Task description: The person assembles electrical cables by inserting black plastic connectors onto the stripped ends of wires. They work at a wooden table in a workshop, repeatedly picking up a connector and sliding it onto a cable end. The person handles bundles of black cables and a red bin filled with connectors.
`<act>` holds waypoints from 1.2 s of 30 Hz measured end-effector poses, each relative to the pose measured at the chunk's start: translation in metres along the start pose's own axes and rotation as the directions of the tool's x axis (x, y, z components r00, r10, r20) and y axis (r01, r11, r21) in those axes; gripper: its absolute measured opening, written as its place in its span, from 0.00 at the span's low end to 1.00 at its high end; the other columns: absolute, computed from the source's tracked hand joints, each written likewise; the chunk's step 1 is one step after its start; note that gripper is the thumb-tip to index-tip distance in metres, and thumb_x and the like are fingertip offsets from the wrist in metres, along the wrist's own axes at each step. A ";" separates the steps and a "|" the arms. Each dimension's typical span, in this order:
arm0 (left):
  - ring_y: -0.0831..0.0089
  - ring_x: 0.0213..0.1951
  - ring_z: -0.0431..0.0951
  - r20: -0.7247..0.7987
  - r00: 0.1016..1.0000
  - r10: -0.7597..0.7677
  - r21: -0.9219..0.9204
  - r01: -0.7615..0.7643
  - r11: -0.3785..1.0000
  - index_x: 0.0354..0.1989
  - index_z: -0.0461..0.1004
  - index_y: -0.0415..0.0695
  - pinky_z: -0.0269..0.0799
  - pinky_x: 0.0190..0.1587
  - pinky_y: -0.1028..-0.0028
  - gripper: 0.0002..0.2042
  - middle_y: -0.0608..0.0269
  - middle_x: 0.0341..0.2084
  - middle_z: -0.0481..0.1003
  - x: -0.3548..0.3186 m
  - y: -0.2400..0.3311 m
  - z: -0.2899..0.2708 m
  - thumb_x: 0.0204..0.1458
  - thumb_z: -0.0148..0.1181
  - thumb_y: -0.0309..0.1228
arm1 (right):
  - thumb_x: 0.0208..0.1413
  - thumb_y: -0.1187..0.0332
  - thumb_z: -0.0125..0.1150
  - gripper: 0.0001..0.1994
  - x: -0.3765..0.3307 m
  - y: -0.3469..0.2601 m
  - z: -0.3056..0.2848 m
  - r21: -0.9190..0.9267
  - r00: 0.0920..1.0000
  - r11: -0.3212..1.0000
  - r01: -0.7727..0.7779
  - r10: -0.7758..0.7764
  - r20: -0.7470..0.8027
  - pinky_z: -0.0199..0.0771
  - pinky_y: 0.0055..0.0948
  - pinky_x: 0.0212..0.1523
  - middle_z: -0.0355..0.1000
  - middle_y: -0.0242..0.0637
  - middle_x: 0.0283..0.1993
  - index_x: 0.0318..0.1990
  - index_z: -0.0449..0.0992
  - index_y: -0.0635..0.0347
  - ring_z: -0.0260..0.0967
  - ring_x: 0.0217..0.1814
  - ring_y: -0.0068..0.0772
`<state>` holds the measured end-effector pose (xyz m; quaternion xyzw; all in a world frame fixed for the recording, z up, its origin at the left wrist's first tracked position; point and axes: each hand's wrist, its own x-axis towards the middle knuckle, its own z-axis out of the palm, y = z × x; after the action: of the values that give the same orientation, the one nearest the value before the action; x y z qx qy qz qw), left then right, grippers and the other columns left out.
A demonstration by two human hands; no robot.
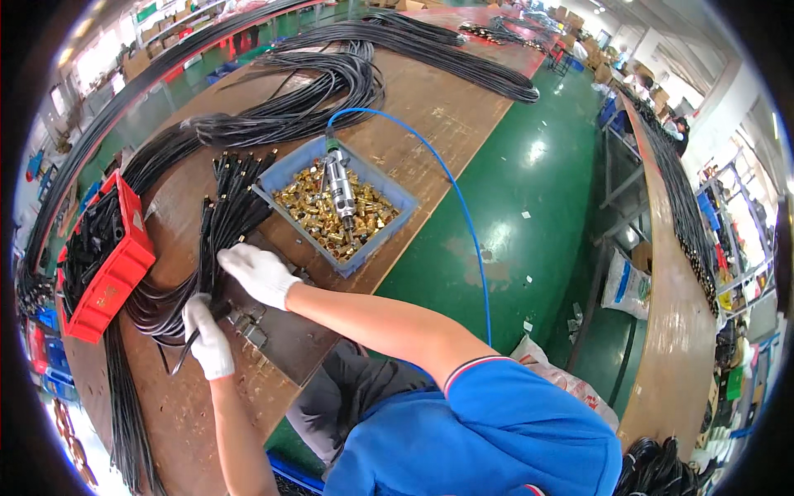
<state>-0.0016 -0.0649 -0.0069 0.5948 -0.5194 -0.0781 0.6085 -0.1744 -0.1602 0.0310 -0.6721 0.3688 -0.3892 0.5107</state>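
Observation:
White-gloved, my left hand point(208, 337) is closed round a black cable point(189, 341) at the near side of the bundle, with a short length poking out below the fingers. My right hand point(258, 275), also gloved, lies against the bundle of black cables point(217, 227), its fingers closed at the bundle's edge; the fingertips are partly hidden among the cables. The ends of that bundle carry small metal tips and point away from me. Beside my left hand, a small metal fixture point(248, 328) sits on the table.
Beyond my right hand stands a blue bin point(389, 241) of brass fittings point(310, 202), with a silver air tool point(339, 186) on top and its blue hose point(463, 207) looping right. A red bin point(112, 281) of black parts stands left. Long cable coils point(347, 74) cover the brown table point(430, 124).

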 end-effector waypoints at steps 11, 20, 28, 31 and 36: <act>0.58 0.62 0.75 0.346 0.643 -0.683 -0.853 0.518 0.055 0.75 0.60 0.43 0.71 0.69 0.54 0.47 0.52 0.62 0.73 -0.069 0.095 -0.014 0.61 0.49 0.72 | 0.46 0.64 0.83 0.26 -0.088 -0.045 0.012 -0.061 0.867 0.904 0.423 -0.384 0.318 0.81 0.38 0.49 0.80 0.43 0.46 0.54 0.83 0.55 0.81 0.47 0.42; 0.63 0.59 0.77 0.478 0.752 -0.454 -0.878 0.413 -0.242 0.70 0.67 0.44 0.75 0.64 0.61 0.43 0.57 0.57 0.75 -0.081 0.083 -0.010 0.63 0.46 0.72 | 0.44 0.66 0.84 0.22 -0.095 -0.065 0.037 -0.141 0.764 0.774 0.617 -0.547 0.343 0.82 0.35 0.37 0.80 0.40 0.39 0.49 0.85 0.55 0.81 0.37 0.41; 0.63 0.58 0.78 0.491 0.865 -0.103 -0.745 0.356 -0.564 0.75 0.65 0.49 0.76 0.62 0.60 0.42 0.57 0.57 0.77 -0.090 0.055 -0.002 0.64 0.45 0.71 | 0.43 0.68 0.84 0.22 -0.097 -0.075 0.039 -0.148 0.683 0.683 0.715 -0.636 0.359 0.81 0.38 0.34 0.79 0.39 0.36 0.48 0.84 0.54 0.80 0.35 0.43; 0.62 0.59 0.77 0.496 0.714 -0.494 -0.868 0.425 -0.257 0.75 0.65 0.51 0.76 0.62 0.59 0.43 0.57 0.57 0.77 -0.088 0.087 -0.013 0.63 0.45 0.72 | 0.45 0.63 0.82 0.22 -0.095 -0.073 0.036 -0.148 0.632 0.633 0.760 -0.665 0.398 0.80 0.40 0.35 0.79 0.36 0.36 0.48 0.82 0.51 0.80 0.34 0.43; 0.64 0.56 0.79 0.346 0.696 -0.630 -0.910 0.413 -0.043 0.77 0.57 0.43 0.79 0.58 0.62 0.55 0.56 0.53 0.78 -0.065 0.116 -0.020 0.56 0.43 0.80 | 0.53 0.61 0.76 0.18 -0.042 -0.105 0.008 -0.112 0.376 0.439 0.892 -0.581 0.722 0.80 0.40 0.41 0.80 0.37 0.40 0.48 0.79 0.55 0.80 0.39 0.42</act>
<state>-0.0768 0.0271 0.0563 0.2388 -0.0290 -0.5513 0.7989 -0.1751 -0.0974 0.1260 -0.9517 -0.0810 -0.2453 0.1662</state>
